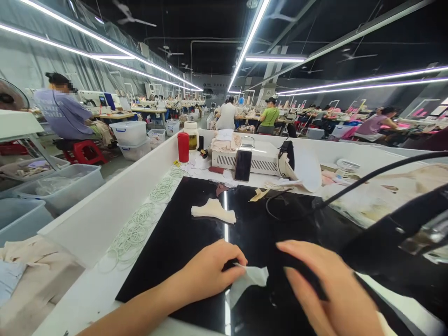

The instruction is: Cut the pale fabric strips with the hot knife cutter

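Note:
My left hand (219, 268) pinches a thin, whitish, translucent piece of fabric (255, 276) at its left edge, above a glossy black board (185, 252). To the right, my right hand (322, 280) is blurred by motion, its thumb and fingers apart with nothing between them. Beyond the left hand, a small stack of cream fabric pieces (213, 211) lies on the board. A dark machine part (388, 228) stands beside my right hand, with a black cable (336, 193) arching over the board.
Pale green elastic loops (135, 231) lie along the left side. At the back stand a red cup (183, 147), a jar (192, 135), a phone (242, 164) and a white vented machine (261, 156). A low white wall (115, 200) borders the table. Several people sit at sewing tables beyond.

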Motion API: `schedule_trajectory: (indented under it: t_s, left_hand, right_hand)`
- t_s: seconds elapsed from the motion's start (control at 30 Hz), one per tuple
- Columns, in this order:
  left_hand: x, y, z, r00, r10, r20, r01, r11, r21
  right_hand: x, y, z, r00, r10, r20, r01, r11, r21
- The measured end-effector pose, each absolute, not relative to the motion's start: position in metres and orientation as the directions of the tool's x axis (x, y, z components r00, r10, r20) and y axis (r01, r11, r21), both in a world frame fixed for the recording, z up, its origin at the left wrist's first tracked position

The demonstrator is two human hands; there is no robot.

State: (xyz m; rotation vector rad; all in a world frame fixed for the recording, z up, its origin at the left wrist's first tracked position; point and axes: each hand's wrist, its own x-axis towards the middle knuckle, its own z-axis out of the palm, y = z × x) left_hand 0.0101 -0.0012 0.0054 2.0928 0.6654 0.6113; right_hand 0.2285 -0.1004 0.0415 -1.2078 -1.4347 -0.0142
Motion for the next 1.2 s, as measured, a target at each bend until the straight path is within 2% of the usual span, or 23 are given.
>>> schedule_trajectory:
  t_s: [0.07, 0.1, 0.23, 0.33, 0.53, 0.67, 0.83, 1.0, 1.2]
  left_hand:
    - [0.009, 0.000, 0.007, 0.712, 0.685, 0.151, 0.253, -0.452, 0.856]
    - [0.008, 0.002, 0.008, 0.697, 0.703, 0.139, 0.250, -0.421, 0.872]
    - [0.007, 0.011, 0.011, 0.640, 0.760, 0.117, 0.194, -0.307, 0.932]
    - [0.006, 0.021, 0.015, 0.583, 0.805, 0.113, 0.165, -0.254, 0.953]
    - [-0.002, 0.058, 0.028, 0.485, 0.859, 0.166, 0.185, -0.287, 0.940]
    - [-0.009, 0.092, 0.035, 0.423, 0.872, 0.246, 0.274, -0.382, 0.883]
    - [-0.013, 0.118, 0.030, 0.419, 0.854, 0.309, 0.425, -0.485, 0.764]
    - [-0.009, 0.123, 0.017, 0.468, 0.826, 0.315, 0.534, -0.548, 0.644]
    - [-0.009, 0.124, 0.006, 0.511, 0.804, 0.303, 0.623, -0.589, 0.515]
  right_hand:
    - [0.217, -0.088, 0.030, -0.018, 0.702, 0.712, 0.748, 0.482, -0.456]
    - [0.212, -0.082, 0.023, -0.057, 0.725, 0.686, 0.749, 0.485, -0.451]
    - [0.207, -0.062, 0.009, -0.040, 0.855, 0.517, 0.702, 0.392, -0.594]
    - [0.207, -0.052, 0.013, -0.051, 0.914, 0.403, 0.727, 0.311, -0.613]
    - [0.195, -0.012, 0.024, -0.043, 0.897, 0.440, 0.751, 0.319, -0.578]
    - [0.184, 0.023, 0.021, -0.039, 0.883, 0.468, 0.811, 0.302, -0.501]
    - [0.176, 0.053, 0.010, -0.080, 0.885, 0.458, 0.910, 0.253, -0.330]
    - [0.175, 0.065, -0.004, -0.104, 0.901, 0.422, 0.962, 0.199, -0.187]
    - [0.172, 0.068, -0.014, -0.131, 0.899, 0.418, 0.976, 0.191, -0.103]
